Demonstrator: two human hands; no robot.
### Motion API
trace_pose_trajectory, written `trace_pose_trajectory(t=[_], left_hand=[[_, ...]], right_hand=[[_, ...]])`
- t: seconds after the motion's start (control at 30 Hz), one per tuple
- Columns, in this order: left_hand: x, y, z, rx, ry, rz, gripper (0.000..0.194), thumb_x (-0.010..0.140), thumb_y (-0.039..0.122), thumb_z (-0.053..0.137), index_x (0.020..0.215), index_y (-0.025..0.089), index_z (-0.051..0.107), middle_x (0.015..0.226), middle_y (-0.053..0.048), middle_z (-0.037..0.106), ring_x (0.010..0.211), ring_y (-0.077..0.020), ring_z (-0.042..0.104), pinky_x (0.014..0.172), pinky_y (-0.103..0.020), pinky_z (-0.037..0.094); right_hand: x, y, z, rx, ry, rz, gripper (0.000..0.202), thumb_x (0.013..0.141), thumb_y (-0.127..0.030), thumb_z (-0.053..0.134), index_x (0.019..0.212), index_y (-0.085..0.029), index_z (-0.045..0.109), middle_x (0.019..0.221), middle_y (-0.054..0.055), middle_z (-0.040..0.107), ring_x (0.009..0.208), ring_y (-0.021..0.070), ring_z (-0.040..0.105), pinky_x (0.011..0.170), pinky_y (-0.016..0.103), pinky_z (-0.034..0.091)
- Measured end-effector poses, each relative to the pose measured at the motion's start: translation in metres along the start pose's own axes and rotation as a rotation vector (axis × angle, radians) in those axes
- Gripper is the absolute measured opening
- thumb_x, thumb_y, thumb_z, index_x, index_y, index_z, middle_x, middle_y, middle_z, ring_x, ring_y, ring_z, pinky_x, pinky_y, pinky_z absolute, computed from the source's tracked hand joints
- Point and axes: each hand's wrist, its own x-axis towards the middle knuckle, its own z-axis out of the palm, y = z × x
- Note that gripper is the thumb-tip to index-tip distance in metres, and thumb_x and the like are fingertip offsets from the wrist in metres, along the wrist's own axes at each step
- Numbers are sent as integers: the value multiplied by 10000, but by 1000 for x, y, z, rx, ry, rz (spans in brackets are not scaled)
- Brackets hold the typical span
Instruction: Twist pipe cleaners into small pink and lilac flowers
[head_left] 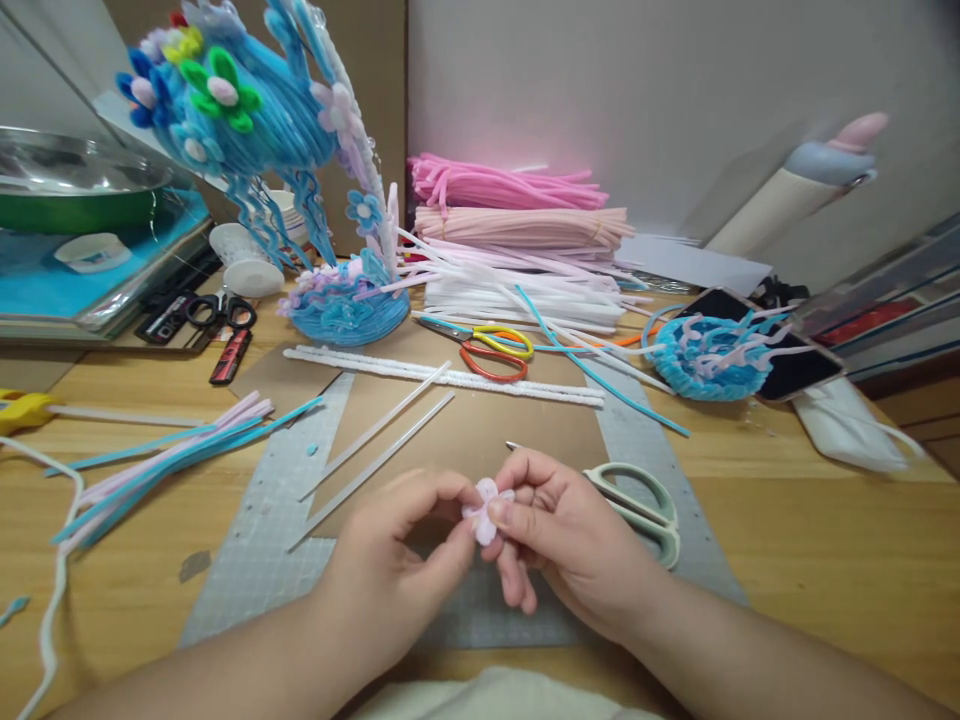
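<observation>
Between my two hands is a small pale pink pipe-cleaner flower (486, 502) with rounded petals, held above the mat. My left hand (409, 540) pinches its left side between thumb and index finger. On its right side, the thumb and fingers of my right hand (562, 530) grip it. Pale green scissors (651, 505) lie beside my right hand, their blades partly hidden under it. Under both hands are a brown cardboard sheet (375, 420) and a grey cutting mat (247, 540). Two clear glue sticks (375, 465) rest on the cardboard left of the flower.
A blue pipe-cleaner jellyfish with flowers (262, 110) stands at back left. Bundled pink and white pipe cleaners (517, 240) are stacked behind. Orange-yellow scissors (495, 350) lie mid-table. A blue woven piece (709, 355) rests by a phone (802, 360). Loose strips (180, 450) lie left.
</observation>
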Motion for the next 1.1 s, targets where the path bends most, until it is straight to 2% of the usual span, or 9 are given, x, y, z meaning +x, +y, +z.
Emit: trace_pose_trajectory(t=[0.27,0.57,0.67,0.87,1.0,1.1], left_hand=[[2,4,0,42,-9,89,88,762,84,559,748,171,566,693,-1,611,644,-116,598,610,-226,487],[3,5,1,75,-4,57,84,736,95,566,707,173,554,624,19,605,570,-103,575,555,-210,460],[1,5,1,41,-5,34,89,760,105,561,723,180,532,633,17,598,585,-111,577,576,-225,466],[0,4,-1,-102,-121,67,87,846,130,493,836,190,555,797,-31,624,776,-154,606,737,-288,487],[1,2,0,-142,-58,-51,79,840,169,549,906,209,566,835,-15,636,765,-139,621,701,-252,504],[1,1,-1,-117,-70,-37,91,833,158,561,898,212,593,843,-9,660,780,-140,635,728,-255,508]], right_hand=[[-2,2,1,12,-86,30,235,787,-311,662,813,-169,476,609,-9,672,385,99,611,336,137,447],[-2,4,0,22,-91,54,262,773,-332,672,803,-172,467,592,-13,663,369,97,596,327,132,423],[-2,3,1,47,-89,45,225,792,-314,652,825,-173,480,615,-9,660,376,88,582,335,141,424],[-1,-4,1,5,79,-42,249,741,-264,696,849,-182,486,571,-72,532,390,23,395,367,119,295],[-2,-7,1,-19,48,-1,237,741,-280,688,786,-182,476,551,-78,478,391,23,328,372,145,227],[-2,-7,1,11,27,-5,237,749,-296,681,802,-186,477,535,-81,475,379,27,348,373,149,243]])
